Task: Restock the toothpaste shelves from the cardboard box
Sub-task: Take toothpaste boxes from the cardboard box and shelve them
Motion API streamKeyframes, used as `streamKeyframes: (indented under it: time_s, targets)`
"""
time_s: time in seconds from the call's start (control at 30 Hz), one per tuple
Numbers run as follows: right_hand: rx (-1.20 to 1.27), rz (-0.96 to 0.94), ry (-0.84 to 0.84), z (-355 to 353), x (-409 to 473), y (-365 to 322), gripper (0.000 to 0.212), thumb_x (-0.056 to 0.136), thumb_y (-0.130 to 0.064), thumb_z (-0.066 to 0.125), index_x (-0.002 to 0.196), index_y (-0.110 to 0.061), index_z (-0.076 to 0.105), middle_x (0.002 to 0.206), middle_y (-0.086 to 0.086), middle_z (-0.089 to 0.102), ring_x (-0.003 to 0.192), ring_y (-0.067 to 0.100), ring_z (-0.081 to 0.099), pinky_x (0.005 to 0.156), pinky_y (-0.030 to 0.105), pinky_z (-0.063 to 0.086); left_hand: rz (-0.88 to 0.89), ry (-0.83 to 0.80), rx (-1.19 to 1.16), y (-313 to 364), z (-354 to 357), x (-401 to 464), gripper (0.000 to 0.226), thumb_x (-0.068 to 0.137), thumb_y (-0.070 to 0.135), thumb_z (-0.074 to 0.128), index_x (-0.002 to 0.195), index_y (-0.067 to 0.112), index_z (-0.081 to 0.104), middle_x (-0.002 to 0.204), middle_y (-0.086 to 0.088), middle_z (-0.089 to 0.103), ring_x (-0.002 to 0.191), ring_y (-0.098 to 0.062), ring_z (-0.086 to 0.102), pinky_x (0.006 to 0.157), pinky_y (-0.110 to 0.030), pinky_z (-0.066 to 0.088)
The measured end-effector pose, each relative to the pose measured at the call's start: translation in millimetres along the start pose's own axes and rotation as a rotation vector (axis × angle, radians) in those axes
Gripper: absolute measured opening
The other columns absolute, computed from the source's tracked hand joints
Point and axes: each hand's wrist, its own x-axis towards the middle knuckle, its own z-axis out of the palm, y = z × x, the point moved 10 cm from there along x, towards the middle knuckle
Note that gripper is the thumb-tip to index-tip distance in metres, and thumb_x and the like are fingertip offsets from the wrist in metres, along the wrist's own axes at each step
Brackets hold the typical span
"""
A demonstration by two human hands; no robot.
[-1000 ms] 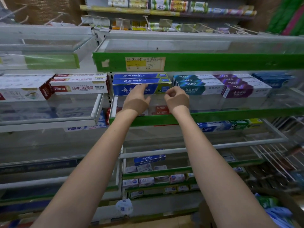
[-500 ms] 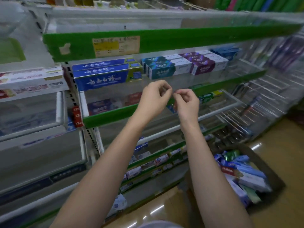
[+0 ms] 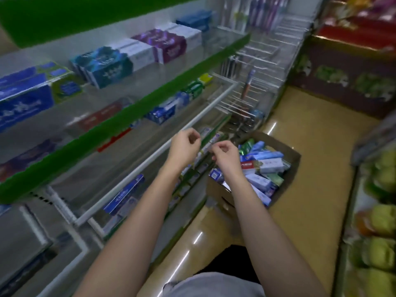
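- Blue toothpaste boxes (image 3: 25,99) lay stacked at the far left of the green-edged shelf (image 3: 120,133), their print too blurred to read.
- Beside them on the same shelf sat teal boxes (image 3: 105,67), then purple boxes (image 3: 165,45), with more blue cartons (image 3: 194,19) at the far end.
- One tier down, behind a white rail (image 3: 150,155), a row of blue and green boxes (image 3: 177,101) ran along the back, and a single blue box (image 3: 124,195) leaned near the front.
- The left hand (image 3: 185,146) hung in the air in front of the lower tiers, fingers curled loosely inward and holding nothing.
- The right hand (image 3: 226,158) hovered just beside it, above the near edge of the cardboard box (image 3: 222,196), fingers likewise curled with thumb and forefinger close together; nothing could be made out between them.
- The cardboard box stood on the glossy tan floor (image 3: 310,168) at the foot of the shelves, just right of the hands, heaped with loose toothpaste cartons (image 3: 264,166) in blue, green, white and red.
- Bare wire hooks (image 3: 263,61) jutted from the far section of shelving beyond the box.
- Across the aisle at far right, green fruit (image 3: 381,221) filled a display, blurred.
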Motion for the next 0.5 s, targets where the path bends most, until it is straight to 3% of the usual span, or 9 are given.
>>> streamKeyframes:
  time_s: [0.1, 0.23, 0.37, 0.5]
  targets:
    - [-0.004, 0.037, 0.006, -23, 11, 18, 0.013, 0.088, -0.012, 0.067, 0.079, -0.018, 0.060, 0.076, 0.009, 0.066, 0.064, 0.021, 0.060, 0.064, 0.034, 0.047, -0.026, -0.071, 0.009, -3, 41, 5, 0.017, 0.086, 0.016, 0.065, 0.074, 0.027, 0.063, 0.066, 0.005, 0.064, 0.066, -0.022, 0.064, 0.067, -0.040, 0.058]
    - [-0.015, 0.114, -0.004, -61, 37, 41, 0.012, 0.092, -0.013, 0.064, 0.083, -0.019, 0.060, 0.085, 0.010, 0.068, 0.071, 0.022, 0.062, 0.061, 0.032, 0.045, -0.076, -0.096, 0.029, 3, 91, 10, 0.005, 0.088, 0.017, 0.066, 0.086, 0.017, 0.070, 0.079, -0.003, 0.071, 0.080, -0.024, 0.068, 0.077, -0.036, 0.055]
    - [0.024, 0.225, -0.001, -107, 60, 82, 0.006, 0.094, -0.011, 0.062, 0.090, -0.015, 0.060, 0.089, 0.008, 0.067, 0.071, 0.019, 0.060, 0.060, 0.029, 0.044, -0.071, -0.177, 0.117, 12, 153, 8, 0.012, 0.089, 0.014, 0.063, 0.097, 0.010, 0.071, 0.092, -0.008, 0.073, 0.087, -0.024, 0.066, 0.078, -0.033, 0.050]
    - [-0.022, 0.328, 0.039, -148, 76, 132, 0.009, 0.091, -0.024, 0.064, 0.086, -0.020, 0.058, 0.086, 0.010, 0.066, 0.079, 0.027, 0.061, 0.068, 0.038, 0.047, -0.105, -0.258, 0.139, 12, 214, 15, 0.009, 0.093, 0.012, 0.059, 0.097, 0.014, 0.067, 0.092, -0.003, 0.068, 0.093, -0.024, 0.065, 0.077, -0.032, 0.048]
